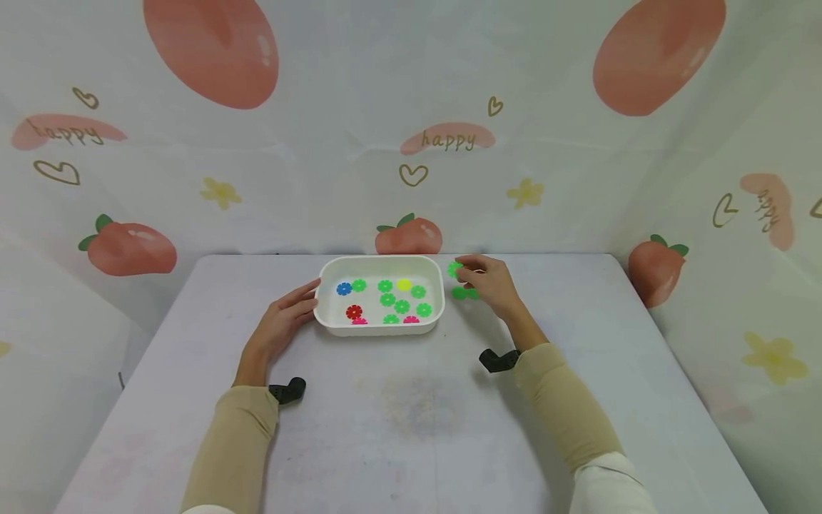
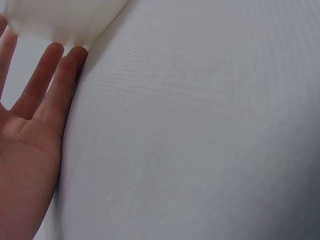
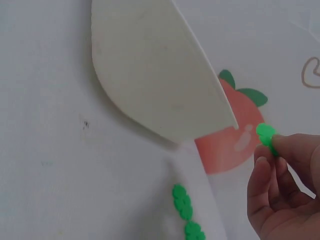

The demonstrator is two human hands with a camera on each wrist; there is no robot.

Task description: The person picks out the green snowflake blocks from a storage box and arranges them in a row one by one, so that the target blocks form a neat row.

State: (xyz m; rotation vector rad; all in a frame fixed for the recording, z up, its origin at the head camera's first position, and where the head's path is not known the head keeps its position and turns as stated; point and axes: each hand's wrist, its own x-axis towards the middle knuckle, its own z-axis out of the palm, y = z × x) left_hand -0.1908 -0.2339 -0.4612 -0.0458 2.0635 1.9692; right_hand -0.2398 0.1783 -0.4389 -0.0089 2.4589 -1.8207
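At three o'clock from the tray [image 1: 379,331], the right hand [image 1: 491,285] is pinching a green piece [image 3: 265,131], its edge-only grip risking a drop; the left hand [image 1: 282,321], straight-fingered, is touching nine.

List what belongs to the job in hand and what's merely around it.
Likely part of the job:
white tray, touched by the left hand
green piece pinched by the right hand
loose green pieces beside the tray
coloured pieces inside the tray

Likely just surroundings:
table
printed backdrop
black wrist devices
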